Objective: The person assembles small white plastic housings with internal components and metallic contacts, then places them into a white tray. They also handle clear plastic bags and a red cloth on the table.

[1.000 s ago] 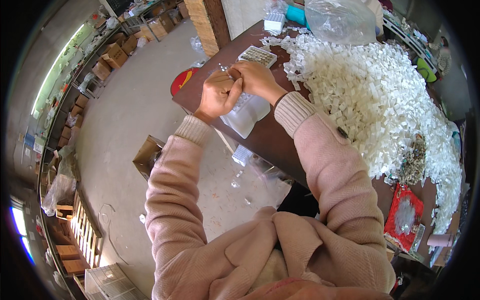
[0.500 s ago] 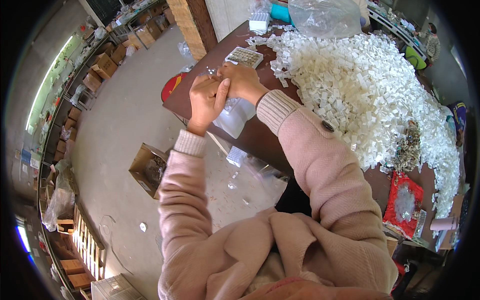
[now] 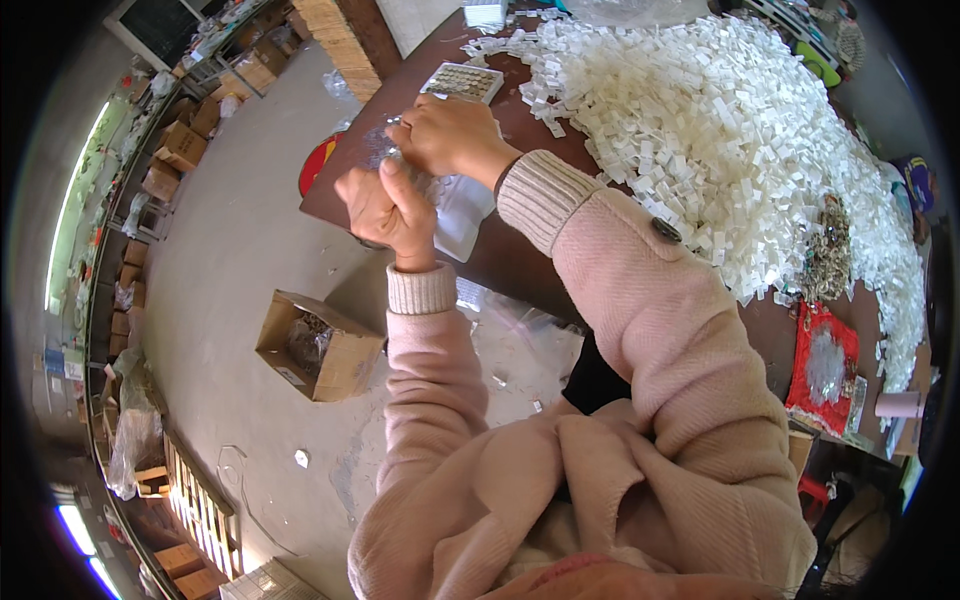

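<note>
My left hand (image 3: 388, 212) is closed, thumb up, over the near-left corner of the brown table (image 3: 510, 268). Just beyond it, my right hand (image 3: 452, 138) curls with its fingertips near the left thumb. Something small and shiny shows between the hands, too small to name. Clear, glittering small pieces (image 3: 378, 142) lie on the table to the left of my right hand. Partly under my hands stands a whitish plastic container (image 3: 464, 212). Past my right hand is a white tray (image 3: 488, 94) with rows of small round items.
A big heap of small white rectangular pieces (image 3: 690, 150) covers much of the table. A red bag (image 3: 825, 365) lies at its right end. On the floor stands an open cardboard box (image 3: 345, 365), left of my forearm. A red round thing (image 3: 313, 168) shows beside the table edge.
My hands have drawn slightly apart, the left one now lower beside the right. My left forearm stands more upright, uncovering more of the cardboard box. The whole view has shifted a little.
</note>
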The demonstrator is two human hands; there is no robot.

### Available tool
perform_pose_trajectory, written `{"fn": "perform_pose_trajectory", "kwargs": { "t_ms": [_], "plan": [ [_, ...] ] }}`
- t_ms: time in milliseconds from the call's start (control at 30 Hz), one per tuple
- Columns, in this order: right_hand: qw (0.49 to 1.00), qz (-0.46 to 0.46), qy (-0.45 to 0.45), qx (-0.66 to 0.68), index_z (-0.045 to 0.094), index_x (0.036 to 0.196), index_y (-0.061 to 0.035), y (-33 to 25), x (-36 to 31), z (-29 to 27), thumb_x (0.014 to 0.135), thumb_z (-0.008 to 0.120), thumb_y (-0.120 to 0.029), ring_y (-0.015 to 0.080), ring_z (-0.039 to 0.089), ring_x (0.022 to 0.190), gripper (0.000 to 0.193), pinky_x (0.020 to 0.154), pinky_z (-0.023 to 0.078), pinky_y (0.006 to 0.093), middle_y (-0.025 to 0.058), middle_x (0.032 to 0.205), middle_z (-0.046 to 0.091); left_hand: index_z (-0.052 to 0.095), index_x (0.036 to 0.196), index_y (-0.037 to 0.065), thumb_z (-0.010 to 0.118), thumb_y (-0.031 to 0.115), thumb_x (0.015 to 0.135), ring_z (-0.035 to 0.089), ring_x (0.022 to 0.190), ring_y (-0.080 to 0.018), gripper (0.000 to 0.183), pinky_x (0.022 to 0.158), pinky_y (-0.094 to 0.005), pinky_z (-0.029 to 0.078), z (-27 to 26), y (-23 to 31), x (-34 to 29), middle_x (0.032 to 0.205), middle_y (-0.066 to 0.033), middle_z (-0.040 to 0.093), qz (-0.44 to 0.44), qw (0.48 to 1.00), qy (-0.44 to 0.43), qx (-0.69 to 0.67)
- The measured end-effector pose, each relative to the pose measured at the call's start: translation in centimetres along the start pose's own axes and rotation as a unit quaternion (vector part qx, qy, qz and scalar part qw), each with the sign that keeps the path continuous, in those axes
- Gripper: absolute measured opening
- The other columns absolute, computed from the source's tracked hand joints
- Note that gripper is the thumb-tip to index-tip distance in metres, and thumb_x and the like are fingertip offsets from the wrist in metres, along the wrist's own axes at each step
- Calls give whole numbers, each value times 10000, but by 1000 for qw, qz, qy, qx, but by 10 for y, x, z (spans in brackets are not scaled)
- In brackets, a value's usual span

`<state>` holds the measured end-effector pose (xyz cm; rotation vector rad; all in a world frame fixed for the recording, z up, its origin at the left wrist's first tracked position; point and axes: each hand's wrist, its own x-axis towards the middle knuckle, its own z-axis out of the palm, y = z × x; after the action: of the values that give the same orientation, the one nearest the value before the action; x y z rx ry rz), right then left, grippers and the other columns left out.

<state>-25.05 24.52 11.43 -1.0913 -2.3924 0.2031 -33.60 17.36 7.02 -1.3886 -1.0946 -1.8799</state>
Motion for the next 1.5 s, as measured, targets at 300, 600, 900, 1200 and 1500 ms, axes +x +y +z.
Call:
{"fn": "perform_pose_trajectory", "kwargs": {
  "t_ms": [300, 600, 900, 1200, 1500],
  "plan": [
    [1000, 5, -4, -22, 744, 987, -177, 4, 4, 6, 968, 456, -478, 208, 660, 1021, 417, 809, 549, 387, 14, 1030, 709, 517, 504, 61, 586, 95, 925, 381, 542, -203, 428, 670, -339, 296, 3, 0, -14, 499, -16, 466, 26, 990, 91, 104],
    [999, 24, -24, -26, 738, 1018, -191, 3, 4, 3, 958, 464, -500, 198, 650, 1056, 417, 842, 540, 393, 15, 1029, 707, 565, 615, 73, 552, 245, 999, 446, 699, -223, 420, 692, -351, 367, -5, -3, -31, 650, -15, 574, 19, 994, 65, 88],
    [999, 33, -29, -9, 738, 1030, -181, 3, -2, -4, 945, 460, -515, 278, 671, 1016, 444, 845, 536, 431, 85, 1038, 707, 523, 610, 71, 537, 277, 1019, 451, 777, -222, 458, 701, -353, 386, -8, -1, -47, 694, -14, 569, 13, 996, 72, 46],
    [995, 38, -89, -21, 712, 1106, -175, -2, 6, -5, 970, 399, -512, 311, 661, 1071, 479, 896, 530, 444, 83, 1107, 713, 438, 583, 40, 507, 235, 1018, 442, 691, -213, 483, 657, -381, 397, -91, -10, -129, 620, -54, 478, -131, 991, 6, 25],
    [994, 45, -93, -31, 697, 1178, -177, 0, 8, -4, 980, 371, -494, 278, 638, 1141, 496, 959, 498, 462, 68, 1204, 688, 392, 568, 16, 663, 20, 916, 335, 577, -96, 441, 540, -280, 257, -149, 28, -110, 574, 12, 432, -299, 915, -177, -205]
  ]
}}
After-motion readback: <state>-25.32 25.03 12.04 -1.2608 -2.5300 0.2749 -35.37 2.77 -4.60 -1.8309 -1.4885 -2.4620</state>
